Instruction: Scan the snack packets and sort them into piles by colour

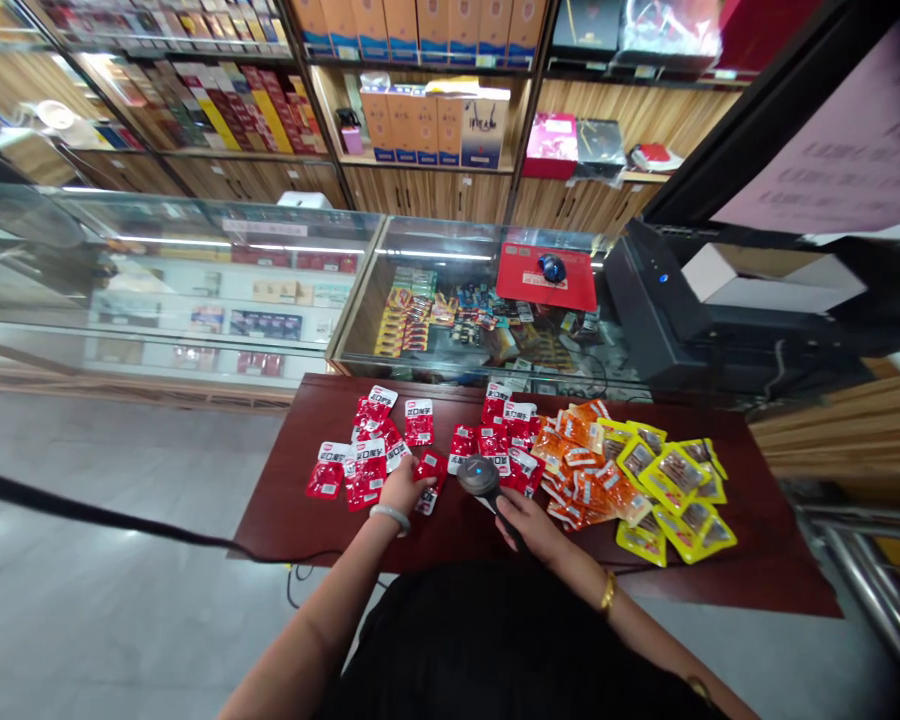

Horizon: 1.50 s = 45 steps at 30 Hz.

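Note:
My right hand [529, 522] grips a dark handheld barcode scanner [480, 476], its head with a blue light pointing at the red snack packets [495, 440] in the middle of the table. My left hand [405, 487] pinches one red packet [429, 468] at the edge of the left red pile [367, 450]. A bangle circles each wrist. Orange packets [581, 465] and yellow packets [675, 490] lie heaped to the right of the scanner.
The dark red table [292, 510] stands against a glass display counter [217, 290] holding small goods. A red mouse pad with a mouse [547, 272] and a black register machine [667, 310] sit on the counter. Shelves of boxes [420, 110] line the back wall. A black cable [82, 512] crosses the floor at left.

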Tool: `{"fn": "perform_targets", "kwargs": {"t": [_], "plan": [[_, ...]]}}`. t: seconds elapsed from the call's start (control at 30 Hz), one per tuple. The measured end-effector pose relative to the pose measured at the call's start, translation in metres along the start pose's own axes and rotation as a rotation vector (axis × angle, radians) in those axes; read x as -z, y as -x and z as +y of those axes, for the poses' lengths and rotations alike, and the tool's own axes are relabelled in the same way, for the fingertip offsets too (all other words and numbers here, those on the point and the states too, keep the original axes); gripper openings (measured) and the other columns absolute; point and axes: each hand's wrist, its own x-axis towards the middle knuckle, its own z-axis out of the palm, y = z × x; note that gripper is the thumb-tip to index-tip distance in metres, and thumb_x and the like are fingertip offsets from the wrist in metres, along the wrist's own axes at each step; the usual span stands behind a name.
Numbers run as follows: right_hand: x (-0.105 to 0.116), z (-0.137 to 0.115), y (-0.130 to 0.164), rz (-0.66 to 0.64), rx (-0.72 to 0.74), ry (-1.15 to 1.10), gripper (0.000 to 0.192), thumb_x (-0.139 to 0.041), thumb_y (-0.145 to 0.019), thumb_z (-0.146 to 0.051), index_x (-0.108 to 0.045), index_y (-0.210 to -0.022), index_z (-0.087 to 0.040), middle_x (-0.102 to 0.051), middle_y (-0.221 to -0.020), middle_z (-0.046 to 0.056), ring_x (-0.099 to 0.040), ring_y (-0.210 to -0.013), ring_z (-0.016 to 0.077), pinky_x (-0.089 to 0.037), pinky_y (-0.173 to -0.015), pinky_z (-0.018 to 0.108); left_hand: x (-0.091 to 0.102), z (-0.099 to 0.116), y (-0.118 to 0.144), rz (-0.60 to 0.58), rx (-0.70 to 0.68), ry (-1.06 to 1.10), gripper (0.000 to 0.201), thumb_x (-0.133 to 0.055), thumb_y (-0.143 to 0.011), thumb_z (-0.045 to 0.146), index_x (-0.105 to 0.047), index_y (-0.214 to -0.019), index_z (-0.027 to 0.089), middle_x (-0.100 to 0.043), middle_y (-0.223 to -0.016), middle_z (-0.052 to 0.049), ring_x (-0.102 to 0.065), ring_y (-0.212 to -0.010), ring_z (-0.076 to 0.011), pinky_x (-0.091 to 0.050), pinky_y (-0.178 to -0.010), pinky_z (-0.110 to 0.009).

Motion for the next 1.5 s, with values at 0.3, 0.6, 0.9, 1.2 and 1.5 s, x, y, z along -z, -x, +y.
{"fn": "perform_targets", "kwargs": {"t": [0.3, 0.6, 0.9, 1.2, 1.5], "plan": [[-0.002, -0.021, -0.003, -0.067, 0.063, -0.040, 0.045, -0.059, -0.080, -0.063, -0.058, -0.096, -0.021, -0.046, -0.048, -0.009, -0.035, -0.036, 0.0080, -0.025, -0.038, 0.022, -0.003, 0.031, -0.004, 0.023, -0.142, 0.111, 0.024, -0.063, -0.075, 0.022, -0.055, -0.097, 0.018, -0.066, -0.085, -0.002, -0.062, -0.074, -0.0151, -0.043, -0.068, -0.025], [0.003, -0.011, -0.008, 0.064, 0.004, -0.069, 0.045, -0.063, -0.076, -0.064, -0.058, -0.092, -0.022, -0.049, -0.052, -0.007, -0.037, -0.039, 0.0088, -0.028, -0.038, 0.022, -0.010, 0.073, -0.033, -0.020, -0.300, 0.239, 0.031, -0.061, -0.082, 0.028, -0.059, -0.112, 0.019, -0.069, -0.100, -0.007, -0.065, -0.092, -0.0190, -0.049, -0.084, -0.031], [-0.001, -0.007, -0.013, 0.003, 0.002, -0.081, 0.047, -0.062, -0.076, -0.064, -0.057, -0.094, -0.021, -0.047, -0.049, -0.009, -0.035, -0.036, 0.0072, -0.025, -0.037, 0.021, 0.035, 0.045, -0.081, 0.316, 0.159, -0.313, 0.063, -0.067, -0.075, 0.050, -0.051, -0.119, 0.008, -0.059, -0.120, -0.025, -0.054, -0.117, -0.0368, -0.043, -0.093, -0.044], [0.002, -0.007, -0.009, 0.107, -0.033, -0.092, 0.053, -0.066, -0.070, -0.068, -0.059, -0.095, -0.022, -0.051, -0.052, -0.007, -0.041, -0.040, 0.0093, -0.030, -0.039, 0.021, 0.017, 0.042, -0.093, -0.005, -0.016, 0.051, 0.015, -0.062, -0.082, 0.033, -0.064, -0.081, 0.018, -0.071, -0.081, -0.005, -0.064, -0.075, -0.0157, -0.043, -0.068, -0.024], [0.005, -0.002, -0.004, 0.028, 0.031, -0.070, 0.044, -0.062, -0.078, -0.063, -0.059, -0.092, -0.022, -0.048, -0.052, -0.007, -0.037, -0.039, 0.0087, -0.027, -0.039, 0.022, 0.005, 0.064, -0.068, 0.127, -0.119, 0.294, 0.012, -0.061, -0.081, 0.025, -0.067, -0.081, 0.014, -0.069, -0.078, -0.004, -0.061, -0.072, -0.0138, -0.043, -0.067, -0.023]]}}
